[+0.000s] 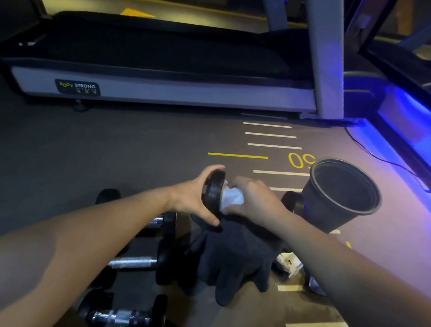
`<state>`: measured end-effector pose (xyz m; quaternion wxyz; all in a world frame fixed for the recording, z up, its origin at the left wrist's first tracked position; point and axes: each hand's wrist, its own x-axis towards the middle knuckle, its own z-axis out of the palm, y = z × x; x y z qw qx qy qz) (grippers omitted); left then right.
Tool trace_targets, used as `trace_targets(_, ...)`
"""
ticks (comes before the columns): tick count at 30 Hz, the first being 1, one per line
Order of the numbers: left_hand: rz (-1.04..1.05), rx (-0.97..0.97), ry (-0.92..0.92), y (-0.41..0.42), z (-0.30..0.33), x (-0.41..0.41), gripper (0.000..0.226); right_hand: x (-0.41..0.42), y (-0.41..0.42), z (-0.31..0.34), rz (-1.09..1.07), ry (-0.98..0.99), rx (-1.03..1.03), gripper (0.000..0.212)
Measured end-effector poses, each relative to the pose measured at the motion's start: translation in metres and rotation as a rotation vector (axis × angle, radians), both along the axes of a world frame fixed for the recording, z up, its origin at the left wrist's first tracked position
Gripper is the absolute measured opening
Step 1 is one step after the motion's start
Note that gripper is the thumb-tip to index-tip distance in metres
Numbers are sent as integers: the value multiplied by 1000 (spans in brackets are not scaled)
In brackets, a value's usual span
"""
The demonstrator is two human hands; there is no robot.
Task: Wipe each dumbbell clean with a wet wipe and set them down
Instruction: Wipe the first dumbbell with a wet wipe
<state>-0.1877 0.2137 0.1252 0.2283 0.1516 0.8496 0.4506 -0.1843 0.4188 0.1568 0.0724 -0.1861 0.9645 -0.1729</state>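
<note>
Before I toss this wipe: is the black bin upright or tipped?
Upright: the black bin stands on the floor, open rim facing up.
</note>
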Motion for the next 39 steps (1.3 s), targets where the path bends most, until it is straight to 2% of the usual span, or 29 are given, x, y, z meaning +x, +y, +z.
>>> trace_targets(13,-8,-64,73,0,3,6,128,-2,-19,1,-32,-6,140,73)
trace_targets(21,11,-57,90,-1,0,7,127,-4,-14,3,-19,-105,101,79)
trace_targets(22,11,-58,90,-1,0,7,127,-5,-12,5,-10,-133,85,75)
trace_targets(26,11,-62,93,0,-1,7,126,-11,-4,16,28,-244,-40,38)
trace_targets(29,18,-71,97,0,0,7,126,-10,-4,20,35,-180,-3,29)
trace_targets(34,10,-83,93,-1,-1,8,126,-1,-13,16,-20,-27,37,44)
trace_targets(36,12,-86,98,-1,0,7,126,7,-17,10,-39,69,118,48)
trace_targets(39,17,-98,109,1,1,7,126,21,-21,-5,-16,252,206,40)
